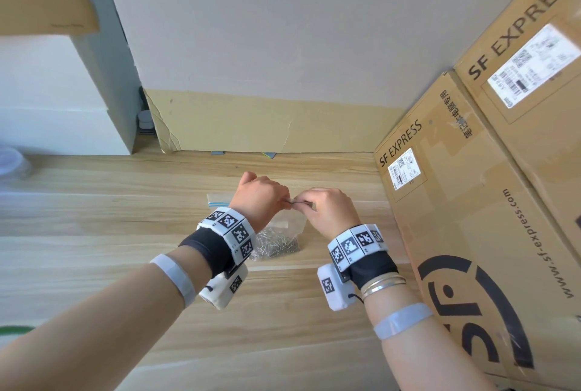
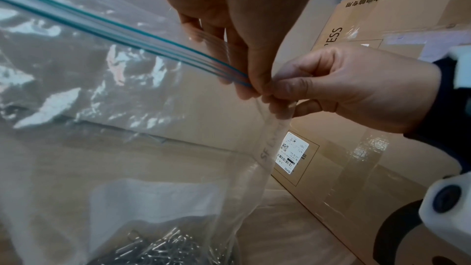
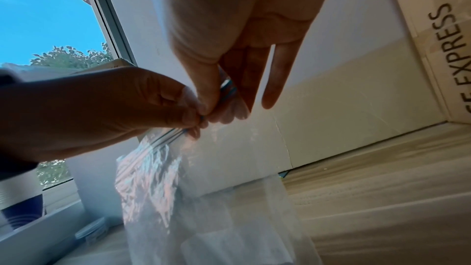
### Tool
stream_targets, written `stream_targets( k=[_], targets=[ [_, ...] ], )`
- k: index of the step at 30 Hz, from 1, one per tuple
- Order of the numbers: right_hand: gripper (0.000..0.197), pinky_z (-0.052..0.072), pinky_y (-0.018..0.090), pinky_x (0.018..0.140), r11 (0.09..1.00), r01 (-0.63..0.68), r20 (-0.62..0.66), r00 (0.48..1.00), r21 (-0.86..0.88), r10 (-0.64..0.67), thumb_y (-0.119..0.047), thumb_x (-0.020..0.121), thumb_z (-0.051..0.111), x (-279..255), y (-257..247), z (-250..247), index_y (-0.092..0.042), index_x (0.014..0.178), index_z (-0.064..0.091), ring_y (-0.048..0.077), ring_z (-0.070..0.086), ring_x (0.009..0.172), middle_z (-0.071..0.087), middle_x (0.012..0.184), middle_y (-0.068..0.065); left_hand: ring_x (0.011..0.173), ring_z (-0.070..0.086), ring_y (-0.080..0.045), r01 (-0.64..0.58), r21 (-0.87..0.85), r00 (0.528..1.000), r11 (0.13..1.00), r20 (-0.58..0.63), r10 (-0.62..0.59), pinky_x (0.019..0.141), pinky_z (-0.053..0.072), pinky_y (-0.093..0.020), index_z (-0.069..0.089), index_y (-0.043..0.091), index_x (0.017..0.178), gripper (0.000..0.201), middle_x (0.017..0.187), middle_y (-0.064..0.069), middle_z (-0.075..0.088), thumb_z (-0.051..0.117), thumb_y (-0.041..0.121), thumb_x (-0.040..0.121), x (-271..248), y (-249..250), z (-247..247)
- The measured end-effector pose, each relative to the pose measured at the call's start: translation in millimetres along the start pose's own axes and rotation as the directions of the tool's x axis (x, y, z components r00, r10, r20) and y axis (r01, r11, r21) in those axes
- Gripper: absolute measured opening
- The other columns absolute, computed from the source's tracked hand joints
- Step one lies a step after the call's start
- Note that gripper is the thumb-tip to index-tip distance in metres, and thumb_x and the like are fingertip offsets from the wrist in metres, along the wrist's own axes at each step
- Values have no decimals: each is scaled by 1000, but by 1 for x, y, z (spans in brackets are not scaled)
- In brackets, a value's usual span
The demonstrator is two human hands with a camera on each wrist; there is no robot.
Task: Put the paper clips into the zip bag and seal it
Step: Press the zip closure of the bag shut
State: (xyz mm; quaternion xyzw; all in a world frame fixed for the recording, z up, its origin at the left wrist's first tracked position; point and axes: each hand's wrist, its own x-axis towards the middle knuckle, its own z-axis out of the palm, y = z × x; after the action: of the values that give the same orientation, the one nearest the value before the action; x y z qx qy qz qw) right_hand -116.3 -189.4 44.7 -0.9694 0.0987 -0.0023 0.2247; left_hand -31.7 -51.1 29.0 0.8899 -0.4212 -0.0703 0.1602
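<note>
A clear zip bag (image 1: 292, 224) with a blue zip strip (image 1: 218, 203) stands on the wooden table (image 1: 94, 233), held up by its top edge. A heap of silver paper clips (image 1: 276, 246) lies inside at the bottom, also seen in the left wrist view as paper clips (image 2: 163, 249). My left hand (image 1: 287, 202) pinches the zip strip (image 2: 153, 37) near its right end. Close beside it, my right hand (image 1: 306, 203) pinches the bag's top right corner, and the two sets of fingertips nearly touch. In the right wrist view the bag (image 3: 203, 209) hangs below both pinches.
Stacked SF Express cardboard boxes (image 1: 471, 202) wall off the right side of the table. A wall with a cardboard strip (image 1: 251, 120) along its foot closes the back. A small round container (image 1: 9, 161) sits at the far left, near a window (image 3: 38, 17).
</note>
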Motion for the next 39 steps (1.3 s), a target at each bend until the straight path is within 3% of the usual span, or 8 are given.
stream_targets(
  k=[8, 13, 18, 22, 28, 34, 39],
  targets=[
    [12, 39, 23, 55, 1000, 25, -87, 996, -8, -25, -29, 79, 65, -4, 0, 7, -21, 71, 69, 20, 60, 67, 69, 72, -5, 97, 56, -22, -47, 22, 999, 999, -21, 47, 84, 17, -30, 65, 14, 94, 25, 93, 0, 68, 49, 33, 90, 0, 3, 9],
    [12, 42, 26, 55, 1000, -2, -83, 997, -13, 1, -27, 81, 62, -6, 1, 6, -23, 72, 68, 19, 59, 68, 69, 74, -6, 96, 55, -16, -20, 23, 1000, 1000, -9, 20, 85, 14, -31, 64, 23, 95, 26, 91, 7, 68, 48, 42, 89, -1, 2, 6],
    [12, 46, 27, 63, 999, -43, -35, 998, -10, 43, -26, 84, 59, -5, 7, -2, -23, 79, 69, 17, 62, 79, 71, 85, -7, 96, 54, -15, 37, -17, 999, 999, 33, -37, 88, 19, -32, 63, 27, 92, 24, 92, 10, 68, 52, 47, 85, -4, -15, -7],
    [20, 47, 28, 82, 998, -2, 26, 1000, -67, 3, -31, 82, 60, -3, 1, -4, -31, 102, 66, 11, 57, 99, 68, 102, -11, 97, 53, -15, 33, -22, 999, 999, 42, -32, 88, 17, -32, 64, 27, 94, 21, 94, 11, 68, 52, 43, 88, -8, -20, -9],
    [16, 44, 30, 70, 988, 93, 19, 996, -121, -91, -34, 78, 66, 8, -14, 5, -21, 84, 72, 22, 60, 84, 72, 80, 2, 95, 54, -15, 27, 1, 999, 1000, 24, -27, 89, 19, -32, 63, 24, 92, 23, 91, 9, 67, 51, 43, 88, -10, -18, -7],
    [14, 46, 34, 68, 980, 140, -49, 988, -142, -148, -31, 72, 69, 9, -13, 11, -17, 72, 73, 24, 64, 71, 72, 68, 2, 96, 54, -16, 21, -4, 1000, 1000, -3, -21, 87, 16, -31, 65, 22, 92, 24, 90, 7, 68, 51, 42, 88, -11, -18, -4],
    [15, 45, 35, 70, 979, 138, -56, 987, -148, -148, -32, 72, 67, 8, -12, 13, -18, 69, 72, 22, 64, 70, 72, 67, 0, 98, 53, -17, 16, 5, 999, 1000, -30, -15, 88, 15, -32, 66, 20, 93, 24, 92, 7, 68, 52, 40, 88, -12, -16, -1]
  ],
)
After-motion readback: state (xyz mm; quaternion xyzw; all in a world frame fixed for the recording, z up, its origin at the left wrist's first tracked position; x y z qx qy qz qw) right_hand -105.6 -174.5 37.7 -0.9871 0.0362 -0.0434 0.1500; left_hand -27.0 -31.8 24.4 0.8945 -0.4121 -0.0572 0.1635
